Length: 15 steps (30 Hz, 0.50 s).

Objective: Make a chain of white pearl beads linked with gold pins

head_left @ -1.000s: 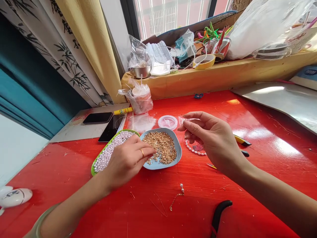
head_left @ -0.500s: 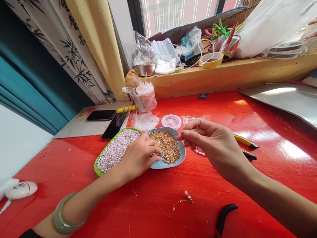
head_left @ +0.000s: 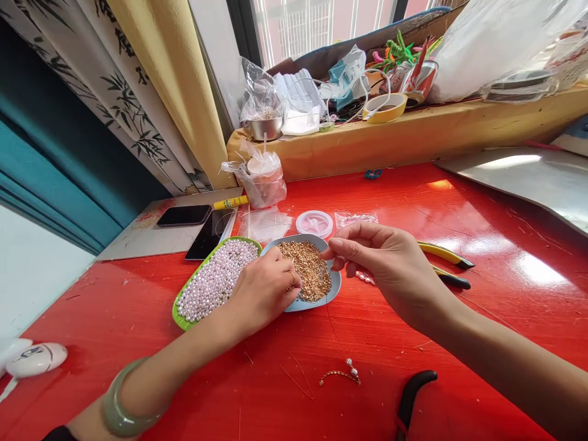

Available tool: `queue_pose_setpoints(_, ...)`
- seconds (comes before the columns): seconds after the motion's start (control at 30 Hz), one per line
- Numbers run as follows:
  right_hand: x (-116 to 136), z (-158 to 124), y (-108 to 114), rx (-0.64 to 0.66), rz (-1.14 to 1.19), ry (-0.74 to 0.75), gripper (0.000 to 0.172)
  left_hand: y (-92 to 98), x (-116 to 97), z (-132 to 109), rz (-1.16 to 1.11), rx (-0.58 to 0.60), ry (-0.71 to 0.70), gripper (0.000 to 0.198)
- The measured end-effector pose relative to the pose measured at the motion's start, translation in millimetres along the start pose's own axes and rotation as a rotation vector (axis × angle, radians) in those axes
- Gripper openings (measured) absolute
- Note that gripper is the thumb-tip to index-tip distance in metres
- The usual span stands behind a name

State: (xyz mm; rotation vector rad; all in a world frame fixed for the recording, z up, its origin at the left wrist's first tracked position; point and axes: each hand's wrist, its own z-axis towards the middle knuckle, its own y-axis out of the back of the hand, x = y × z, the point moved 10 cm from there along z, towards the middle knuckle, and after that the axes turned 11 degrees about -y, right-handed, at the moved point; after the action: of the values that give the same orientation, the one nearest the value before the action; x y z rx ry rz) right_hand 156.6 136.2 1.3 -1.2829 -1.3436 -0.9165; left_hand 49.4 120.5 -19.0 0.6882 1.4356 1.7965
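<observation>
My left hand (head_left: 266, 285) is over the near left side of a blue-grey dish (head_left: 337, 285) of gold beads (head_left: 312, 269). Its fingers are curled together among the beads; whatever they pinch is hidden. Beside it, a green dish (head_left: 177, 312) holds pale pinkish pearl beads (head_left: 211, 278). My right hand (head_left: 376, 251) is raised at the dish's right side, thumb and forefinger pinching a thin wire (head_left: 327, 309) that dangles toward the table. Below the hands lies a short gold chain (head_left: 337, 373) with a few white pearls (head_left: 352, 367) at one end.
Yellow-and-black pliers (head_left: 450, 263) lie behind my right wrist, and a black-handled tool (head_left: 411, 398) at the near edge. Behind the dishes are a round plastic case (head_left: 314, 224), a bagged cup (head_left: 264, 177), a glue stick (head_left: 231, 202) and a phone (head_left: 184, 215). Wire offcuts litter the red table (head_left: 197, 380).
My left thumb has drawn in against the fingers, over the gold beads. My right hand keeps its pinch on the wire. The whole view has shifted slightly.
</observation>
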Motion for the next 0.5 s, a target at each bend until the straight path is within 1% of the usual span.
queue_pose_setpoints(0.13, 1, -1, -2, 0.001, -0.025, -0.002, 0.016, -2.3, 5, 1, -0.076, 0.011, 0.059, 0.015)
queue_pose_setpoints(0.2, 3, -2, -2, 0.006, -0.038, 0.018, 0.015, 1.9, 9, 1, -0.137, -0.023, 0.096, 0.014)
queue_pose_setpoints(0.23, 4, -2, -3, 0.015, -0.038, 0.031, 0.015, 5.5, 13, 0, -0.204, -0.059, 0.131, 0.012)
queue_pose_setpoints(0.3, 4, -2, -6, 0.044, -0.031, 0.051, 0.014, 11.4, 26, -5, -0.451, -0.152, 0.256, 0.008)
queue_pose_setpoints(0.4, 0, -3, -11, 0.091, 0.002, 0.048, 0.006, 12.2, 44, -17, -0.957, -0.337, 0.477, 0.006)
queue_pose_setpoints(0.43, -2, -4, -14, 0.118, 0.014, 0.036, 0.007, 12.5, 47, -21, -1.090, -0.396, 0.519, 0.005)
queue_pose_setpoints(0.5, -7, -6, -23, 0.191, 0.041, -0.004, 0.012, 14.5, 48, -25, -1.287, -0.498, 0.555, 0.004)
